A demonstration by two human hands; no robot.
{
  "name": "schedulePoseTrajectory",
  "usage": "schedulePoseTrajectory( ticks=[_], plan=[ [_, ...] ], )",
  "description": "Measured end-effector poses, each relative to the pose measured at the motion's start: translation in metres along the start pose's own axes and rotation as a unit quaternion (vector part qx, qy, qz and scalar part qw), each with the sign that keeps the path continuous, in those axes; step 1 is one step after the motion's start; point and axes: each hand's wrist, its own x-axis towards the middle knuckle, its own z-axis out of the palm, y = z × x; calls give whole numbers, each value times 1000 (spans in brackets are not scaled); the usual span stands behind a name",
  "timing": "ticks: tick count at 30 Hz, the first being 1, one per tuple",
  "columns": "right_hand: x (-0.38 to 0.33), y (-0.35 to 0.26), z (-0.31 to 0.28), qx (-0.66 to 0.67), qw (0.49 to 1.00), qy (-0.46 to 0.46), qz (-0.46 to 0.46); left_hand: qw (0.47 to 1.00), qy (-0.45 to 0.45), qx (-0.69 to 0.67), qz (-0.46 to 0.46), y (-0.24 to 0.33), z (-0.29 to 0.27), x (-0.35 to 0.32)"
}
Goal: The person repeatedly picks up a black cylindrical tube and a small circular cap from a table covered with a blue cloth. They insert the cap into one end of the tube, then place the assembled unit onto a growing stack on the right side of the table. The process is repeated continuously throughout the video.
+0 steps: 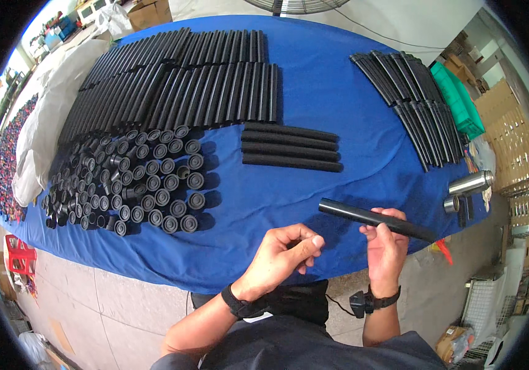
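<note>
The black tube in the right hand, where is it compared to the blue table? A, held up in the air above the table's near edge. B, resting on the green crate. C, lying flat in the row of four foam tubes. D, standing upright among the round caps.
A: the right hand grips the black tube over the near edge of the blue table, clear of the four foam tubes.

Workshop or small factory floor, shown by a long blue-covered table (338, 92) laid with rows of black tubes (215, 92), massed black caps (128, 185) at left, cardboard boxes (150, 12) stacked far off, bare concrete floor (122, 314)
</note>
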Motion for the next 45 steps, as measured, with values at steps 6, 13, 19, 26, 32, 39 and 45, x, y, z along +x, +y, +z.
schedulePoseTrajectory(
  ticks=[6, 13, 19, 26, 32, 39, 45],
  plan=[
    [-12, 47, -27, 291, 892, 72, 339, 987, 2, -16, 161, -6, 22, 8],
    [-29, 20, -30, -87, 954, -101, 267, 984, 13, -23, 174, -5, 20, 2],
    [-6, 11, -8, -533, 798, -204, -194, 981, 6, -89, 173, -12, 26, 5],
    [-10, 25, -36, -332, 913, -234, 44, 980, -43, -110, 159, 0, 36, -2],
    [-9, 12, -42, -376, 870, -318, 16, 981, -36, -120, 148, 1, 29, -3],
    [-18, 18, -35, -340, 899, -268, 59, 979, -35, -133, 151, 1, 23, -2],
    [-4, 17, -43, -318, 868, -375, 72, 977, -34, -134, 160, -2, 20, -2]
  ],
)
